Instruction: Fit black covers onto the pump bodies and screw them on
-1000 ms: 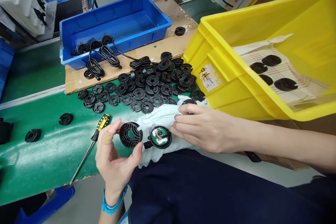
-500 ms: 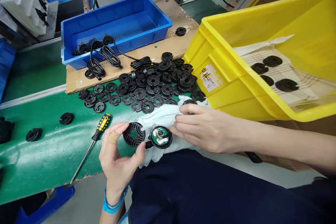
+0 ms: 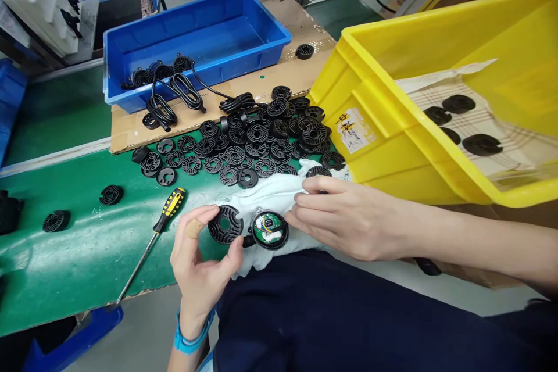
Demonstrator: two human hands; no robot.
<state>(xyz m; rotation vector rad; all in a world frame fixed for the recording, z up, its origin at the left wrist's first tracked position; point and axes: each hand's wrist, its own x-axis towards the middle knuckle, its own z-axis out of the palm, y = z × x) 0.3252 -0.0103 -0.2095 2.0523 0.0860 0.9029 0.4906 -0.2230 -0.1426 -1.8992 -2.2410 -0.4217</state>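
Between the thumb and index finger of my left hand (image 3: 203,250) is a black slotted disc cover (image 3: 225,225) with a round hole in its middle. Right beside it, a round black housing (image 3: 270,229) lies face up on a pale cloth (image 3: 255,260), with a green circuit board and coloured wires inside. The fingers of my right hand (image 3: 344,218) are pinched together at the housing's right rim. A thin dark piece runs from those fingertips over the board; its kind is unclear, since the fingers hide most of it.
Many black disc covers (image 3: 257,133) are heaped beyond the cloth. A screwdriver (image 3: 170,203) lies at left on the green table (image 3: 87,261). Behind stands a blue bin (image 3: 200,29) with cabled parts (image 3: 183,90). A yellow crate (image 3: 370,128) at right holds several discs.
The whole view has shifted slightly. Both hands stay in nearly the same place around the disc cover and the housing.
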